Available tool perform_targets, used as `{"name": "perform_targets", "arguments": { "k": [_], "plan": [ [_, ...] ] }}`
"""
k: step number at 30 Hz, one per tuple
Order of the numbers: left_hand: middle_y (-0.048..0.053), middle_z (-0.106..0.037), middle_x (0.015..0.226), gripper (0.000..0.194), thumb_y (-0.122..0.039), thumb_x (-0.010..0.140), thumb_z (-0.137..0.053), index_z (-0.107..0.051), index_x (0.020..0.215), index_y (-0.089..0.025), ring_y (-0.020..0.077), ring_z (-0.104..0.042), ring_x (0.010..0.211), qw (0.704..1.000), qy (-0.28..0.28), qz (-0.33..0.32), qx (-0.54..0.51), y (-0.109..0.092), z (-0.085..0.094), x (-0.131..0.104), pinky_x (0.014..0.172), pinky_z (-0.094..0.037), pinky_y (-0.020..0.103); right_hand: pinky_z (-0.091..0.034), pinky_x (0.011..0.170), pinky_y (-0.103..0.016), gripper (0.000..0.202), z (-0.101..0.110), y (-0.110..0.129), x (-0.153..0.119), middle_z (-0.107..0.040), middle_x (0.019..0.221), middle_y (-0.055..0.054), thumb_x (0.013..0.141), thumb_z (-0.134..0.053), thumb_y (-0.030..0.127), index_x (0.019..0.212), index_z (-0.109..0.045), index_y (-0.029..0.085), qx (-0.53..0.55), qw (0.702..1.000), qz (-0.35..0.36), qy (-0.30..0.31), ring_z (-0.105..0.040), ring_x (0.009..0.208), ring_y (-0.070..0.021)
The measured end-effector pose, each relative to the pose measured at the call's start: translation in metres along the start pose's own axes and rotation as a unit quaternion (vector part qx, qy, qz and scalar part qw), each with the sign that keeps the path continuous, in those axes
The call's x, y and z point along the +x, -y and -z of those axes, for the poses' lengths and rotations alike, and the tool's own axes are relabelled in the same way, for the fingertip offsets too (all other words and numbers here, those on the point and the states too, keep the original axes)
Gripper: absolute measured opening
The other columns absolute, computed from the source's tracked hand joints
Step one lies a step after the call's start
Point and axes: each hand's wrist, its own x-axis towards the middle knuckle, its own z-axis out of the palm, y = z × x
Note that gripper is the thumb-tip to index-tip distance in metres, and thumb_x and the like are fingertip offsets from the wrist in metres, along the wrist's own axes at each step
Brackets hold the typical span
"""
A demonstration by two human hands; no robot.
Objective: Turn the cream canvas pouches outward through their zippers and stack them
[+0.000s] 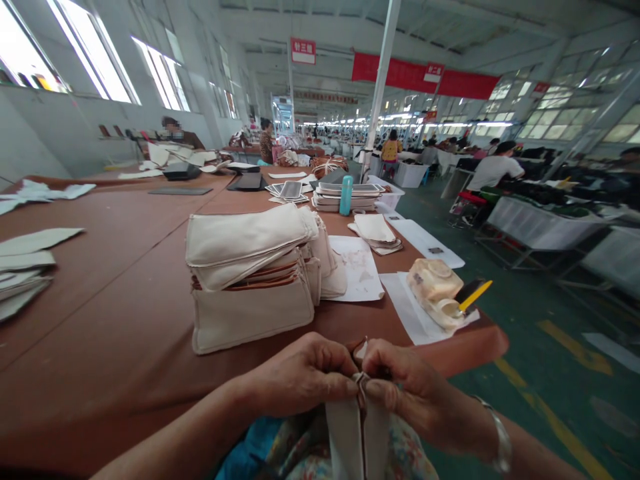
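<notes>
A long cream piece (345, 440) with a brown line down its middle hangs over my lap at the bottom centre. Near its top end, my left hand (310, 373) pinches its left side between thumb and bent fingers. Close beside it, my right hand (410, 383) pinches the right side the same way, the two thumbs almost touching. The small part between the fingertips is partly hidden. Just beyond my hands, a stack of cream stitched pieces (253, 313) with brown edges showing lies on the brown table (125, 320).
At the right corner sits a glue-stained container (435, 279) with a yellow-handled tool (475, 297). Farther back are a teal bottle (345, 195) and stacked panels (325, 200). Cream pieces (25, 273) lie at left. Other people work in the background.
</notes>
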Motion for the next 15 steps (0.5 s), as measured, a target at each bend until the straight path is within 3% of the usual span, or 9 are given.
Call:
{"name": "perform_targets", "arguments": {
  "k": [5, 10, 15],
  "plan": [
    [0.002, -0.062, 0.071, 0.024, -0.031, 0.081, -0.061, -0.071, 0.08, -0.01, 0.0116, -0.047, 0.062, 0.998, -0.051, 0.016, 0.045, 0.007, -0.006, 0.004, 0.056, -0.032, 0.022, -0.04, 0.069, -0.025, 0.024, -0.002, 0.002, 0.002, -0.056, 0.084, -0.001, 0.101, -0.042, 0.031, 0.083, -0.053, 0.019, 0.002, 0.999, -0.014, -0.029, -0.051, 0.076, -0.0136],
    [0.002, -0.062, 0.072, 0.02, -0.026, 0.08, -0.057, -0.068, 0.078, -0.01, 0.0109, -0.047, 0.061, 0.998, -0.057, 0.013, 0.024, 0.008, -0.013, 0.004, 0.054, -0.032, 0.021, -0.033, 0.056, -0.022, 0.038, 0.0, 0.012, 0.005, -0.05, 0.074, 0.002, 0.1, -0.04, 0.047, 0.082, -0.053, 0.017, 0.121, 0.986, -0.112, -0.006, -0.041, 0.064, -0.0109],
    [-0.002, -0.053, 0.066, 0.017, -0.025, 0.079, -0.058, -0.065, 0.077, -0.01, 0.009, -0.039, 0.059, 0.995, -0.088, 0.012, 0.054, 0.006, -0.015, 0.002, 0.051, -0.029, 0.019, -0.03, 0.054, -0.022, 0.038, 0.0, 0.01, 0.009, -0.05, 0.071, 0.002, 0.086, -0.062, 0.051, 0.079, -0.053, 0.015, 0.131, 0.979, -0.155, -0.004, -0.039, 0.063, -0.0101]
  ]
}}
